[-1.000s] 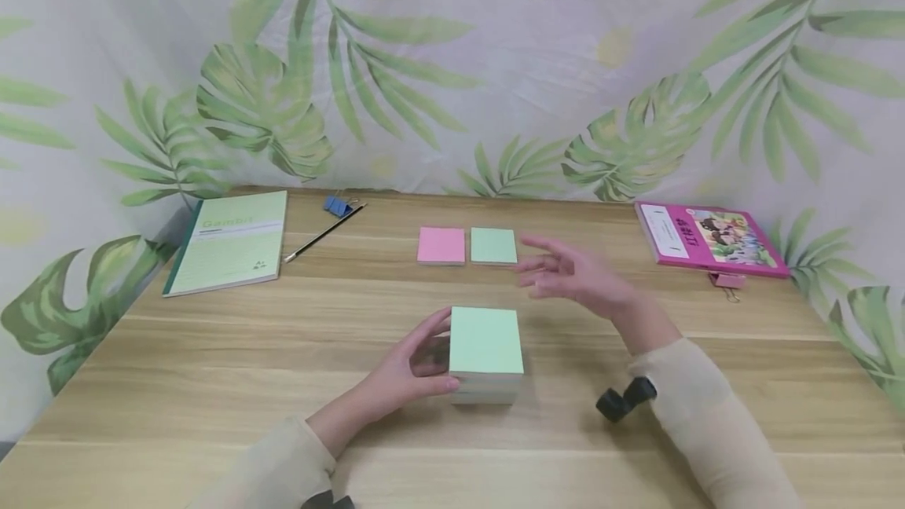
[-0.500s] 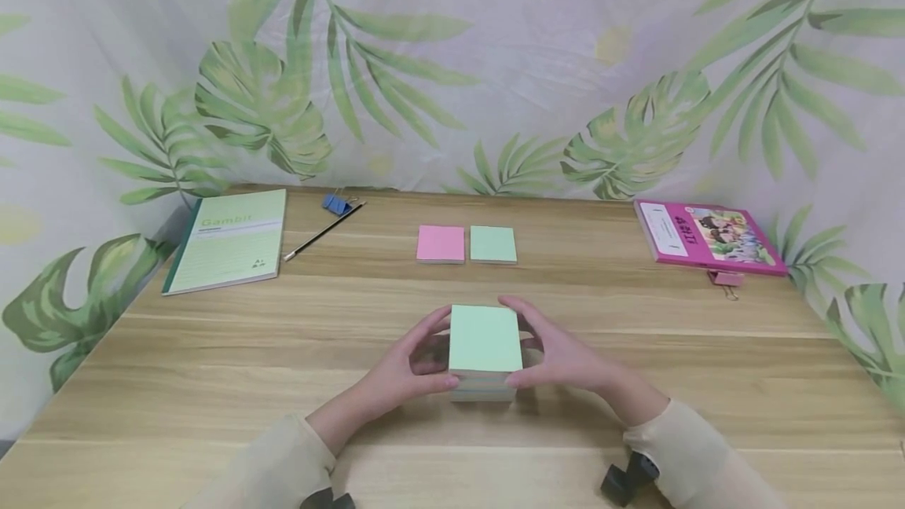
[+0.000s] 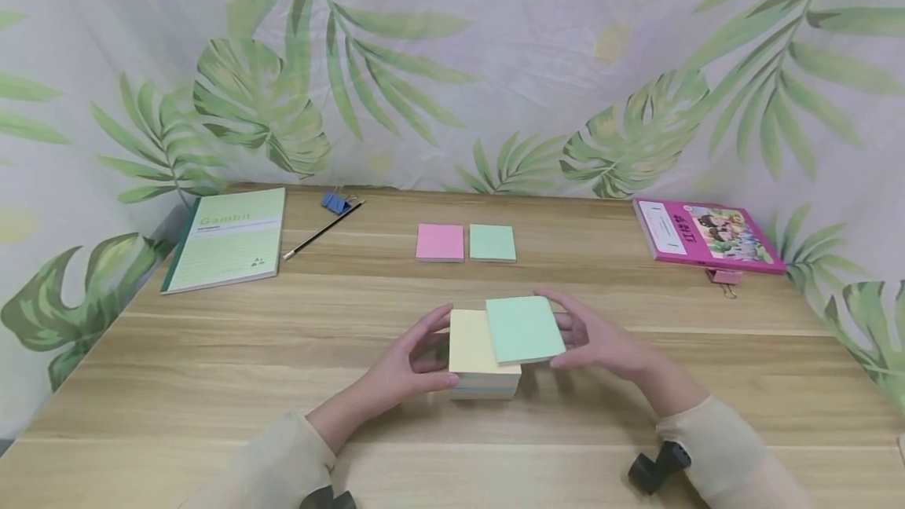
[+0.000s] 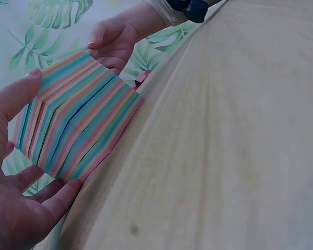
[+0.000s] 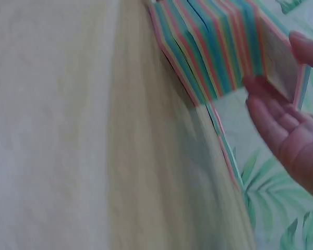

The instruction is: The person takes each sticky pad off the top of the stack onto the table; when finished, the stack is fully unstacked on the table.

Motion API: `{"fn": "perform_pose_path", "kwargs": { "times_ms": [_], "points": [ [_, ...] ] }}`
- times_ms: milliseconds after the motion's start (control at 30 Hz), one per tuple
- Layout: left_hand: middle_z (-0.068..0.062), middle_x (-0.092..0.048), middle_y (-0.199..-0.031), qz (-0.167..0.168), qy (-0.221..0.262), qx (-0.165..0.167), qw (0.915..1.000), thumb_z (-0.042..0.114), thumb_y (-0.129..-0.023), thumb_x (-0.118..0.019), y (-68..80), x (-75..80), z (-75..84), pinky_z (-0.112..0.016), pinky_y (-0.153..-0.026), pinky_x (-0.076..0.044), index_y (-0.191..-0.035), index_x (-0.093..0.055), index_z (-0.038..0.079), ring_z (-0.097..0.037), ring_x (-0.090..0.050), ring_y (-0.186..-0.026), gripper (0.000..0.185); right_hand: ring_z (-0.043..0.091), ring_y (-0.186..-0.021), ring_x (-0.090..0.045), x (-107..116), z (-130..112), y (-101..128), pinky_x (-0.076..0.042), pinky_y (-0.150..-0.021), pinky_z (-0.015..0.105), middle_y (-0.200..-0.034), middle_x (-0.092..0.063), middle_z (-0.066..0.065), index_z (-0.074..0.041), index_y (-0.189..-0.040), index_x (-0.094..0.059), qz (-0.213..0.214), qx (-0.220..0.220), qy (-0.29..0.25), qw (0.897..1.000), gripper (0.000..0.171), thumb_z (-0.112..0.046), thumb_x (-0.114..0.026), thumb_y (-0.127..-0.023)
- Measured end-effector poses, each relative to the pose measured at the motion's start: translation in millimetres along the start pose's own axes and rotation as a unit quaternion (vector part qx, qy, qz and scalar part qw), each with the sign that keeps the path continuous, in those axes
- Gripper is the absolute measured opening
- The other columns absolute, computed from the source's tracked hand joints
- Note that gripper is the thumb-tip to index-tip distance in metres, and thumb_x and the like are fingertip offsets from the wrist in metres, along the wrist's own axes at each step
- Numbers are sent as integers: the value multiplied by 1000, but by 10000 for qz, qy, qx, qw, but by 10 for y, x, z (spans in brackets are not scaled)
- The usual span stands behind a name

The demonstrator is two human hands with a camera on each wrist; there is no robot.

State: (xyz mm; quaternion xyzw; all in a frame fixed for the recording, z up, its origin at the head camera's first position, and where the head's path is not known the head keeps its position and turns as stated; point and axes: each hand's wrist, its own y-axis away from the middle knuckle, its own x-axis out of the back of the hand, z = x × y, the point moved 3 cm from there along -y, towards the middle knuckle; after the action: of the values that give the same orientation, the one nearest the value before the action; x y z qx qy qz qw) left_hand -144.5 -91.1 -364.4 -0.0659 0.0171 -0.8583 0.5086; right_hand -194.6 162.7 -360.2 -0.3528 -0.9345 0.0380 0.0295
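A thick block of striped sticky notes [image 3: 470, 348] sits on the wooden table [image 3: 212, 383] with a yellow layer showing on top. My left hand [image 3: 431, 352] grips its left side, thumb at the front and fingers at the back. My right hand [image 3: 566, 330] holds a green pad [image 3: 523, 328], lifted and shifted right off the block. In the left wrist view the block's coloured edges [image 4: 78, 125] lie between my left hand [image 4: 15, 172] and right hand [image 4: 112, 44]. The right wrist view shows the block [image 5: 208, 47] and my right fingers [image 5: 292, 125], blurred.
A pink pad [image 3: 440, 242] and a green pad [image 3: 492, 243] lie side by side behind the block. At the back left are a green notebook [image 3: 226, 239], a pencil [image 3: 321, 232] and a blue clip [image 3: 334, 203]. A pink book [image 3: 707, 234] and pink clip [image 3: 723, 277] lie at the right.
My right hand came back from near the far pads, took hold of the block's green top layer and lifted it off to the right, uncovering yellow. The left hand stayed put.
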Motion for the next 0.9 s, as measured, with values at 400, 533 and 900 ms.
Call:
{"fn": "perform_pose_path", "kwargs": {
  "times_ms": [400, 533, 900],
  "points": [
    [-18, -25, -135, -8, 37, -62, 10000, 1, -73, -66, -8, 0, -12, -46, -90, -34, -137, -20, 10, -34, -30, -118, 79, 23, -92, -54, 840, 87, -19, -42, -84, 34, -113, -47, 14, -19, -139, 2, 695, -515, -1807, 9797, 85, 22, -38, -76],
    [-16, -25, -135, -7, 81, -93, 9999, 1, -73, -67, -26, 21, -119, -45, -89, -35, -137, -21, 14, -32, -30, -118, 80, 21, -88, -56, 1104, 197, -168, -44, -82, 30, -111, -45, 14, -19, -139, 5, 1172, -788, -1946, 9707, 84, 23, -32, -77],
    [-6, -29, -134, 0, -75, -76, 9999, 13, -72, -70, -38, 52, -258, -35, -88, -39, -135, -25, 27, -24, -34, -117, 78, 21, -95, -51, 1410, 438, -590, -39, -88, 31, -137, -2, 26, -22, -139, 6, 1631, -1425, -1965, 9563, 83, 23, -32, -80]
  ]
}}
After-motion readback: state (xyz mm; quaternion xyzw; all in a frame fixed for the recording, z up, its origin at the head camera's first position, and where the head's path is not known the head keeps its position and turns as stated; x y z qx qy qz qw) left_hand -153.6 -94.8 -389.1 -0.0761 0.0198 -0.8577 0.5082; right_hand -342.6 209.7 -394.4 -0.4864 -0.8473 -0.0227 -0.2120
